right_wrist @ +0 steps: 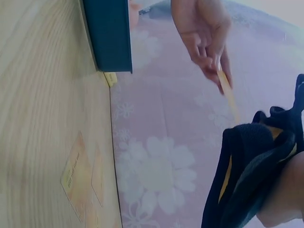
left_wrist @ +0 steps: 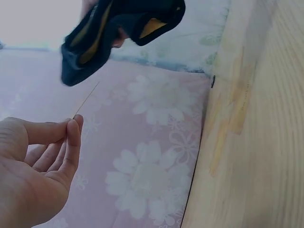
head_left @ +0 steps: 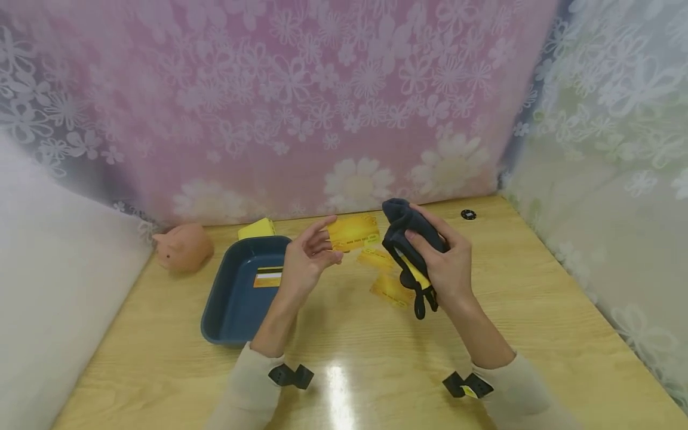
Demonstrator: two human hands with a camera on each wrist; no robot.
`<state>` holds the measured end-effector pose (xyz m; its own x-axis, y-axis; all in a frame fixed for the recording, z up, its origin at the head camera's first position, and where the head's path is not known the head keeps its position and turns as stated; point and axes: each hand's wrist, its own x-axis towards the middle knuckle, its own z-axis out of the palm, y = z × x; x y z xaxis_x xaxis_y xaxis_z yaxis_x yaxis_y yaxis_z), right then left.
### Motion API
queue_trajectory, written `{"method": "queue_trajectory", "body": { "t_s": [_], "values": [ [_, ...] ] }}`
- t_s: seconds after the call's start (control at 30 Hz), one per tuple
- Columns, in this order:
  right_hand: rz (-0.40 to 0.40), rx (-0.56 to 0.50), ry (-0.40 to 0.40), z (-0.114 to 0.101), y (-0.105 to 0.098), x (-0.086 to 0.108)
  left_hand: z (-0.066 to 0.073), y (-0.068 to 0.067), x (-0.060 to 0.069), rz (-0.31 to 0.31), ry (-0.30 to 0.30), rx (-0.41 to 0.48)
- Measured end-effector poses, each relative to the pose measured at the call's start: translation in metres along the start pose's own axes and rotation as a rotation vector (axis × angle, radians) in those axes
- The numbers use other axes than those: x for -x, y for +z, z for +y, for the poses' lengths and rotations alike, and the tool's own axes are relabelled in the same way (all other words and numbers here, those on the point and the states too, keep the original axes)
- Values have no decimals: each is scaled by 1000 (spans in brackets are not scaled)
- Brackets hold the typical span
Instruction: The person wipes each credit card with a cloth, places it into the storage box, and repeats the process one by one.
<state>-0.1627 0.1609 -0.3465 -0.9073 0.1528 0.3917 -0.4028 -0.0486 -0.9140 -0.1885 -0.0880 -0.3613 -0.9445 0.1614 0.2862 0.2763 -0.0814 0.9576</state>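
Note:
My left hand [head_left: 304, 258] pinches a golden bank card [head_left: 353, 232] by its edge between thumb and fingers, held above the table; in the left wrist view it appears edge-on. My right hand [head_left: 448, 260] grips a dark navy cloth pouch [head_left: 403, 224] with a yellow lining and black cords hanging from it. The raised card and the pouch are close together but apart in the head view. Below them, two golden cards [head_left: 392, 291] lie on the table. Left of my left hand, another card [head_left: 267, 277] lies stripe side up in a blue tray [head_left: 211, 316], partly hidden by the hand.
A pink piggy bank [head_left: 185, 248] stands left of the tray. Behind the tray is a yellow block-like object [head_left: 257, 229]. A black round chip [head_left: 468, 214] lies at the back right of the wooden table [head_left: 537, 322]. A flowered curtain [head_left: 344, 119] hangs along the back edge.

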Motion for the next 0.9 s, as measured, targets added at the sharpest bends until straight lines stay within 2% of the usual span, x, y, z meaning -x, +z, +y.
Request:
{"method": "queue_trajectory", "body": {
  "t_s": [0.23,0.4,0.47,0.57,0.7,0.9],
  "values": [
    [-180,59,-86,7,20,17,-7,15,6,-59,-17,-43],
    [-265,86,-94,12,34,29,-8,19,8,-88,28,-89],
    [-280,95,-86,14,37,32,-9,19,8,-94,54,-85],
    [-281,119,-78,16,37,33,-10,19,9,-92,55,-96],
    [-262,134,-65,18,34,32,-10,18,9,-91,39,-124],
    [-226,108,-38,18,28,20,-3,17,6,-48,10,-163]
  ]
}}
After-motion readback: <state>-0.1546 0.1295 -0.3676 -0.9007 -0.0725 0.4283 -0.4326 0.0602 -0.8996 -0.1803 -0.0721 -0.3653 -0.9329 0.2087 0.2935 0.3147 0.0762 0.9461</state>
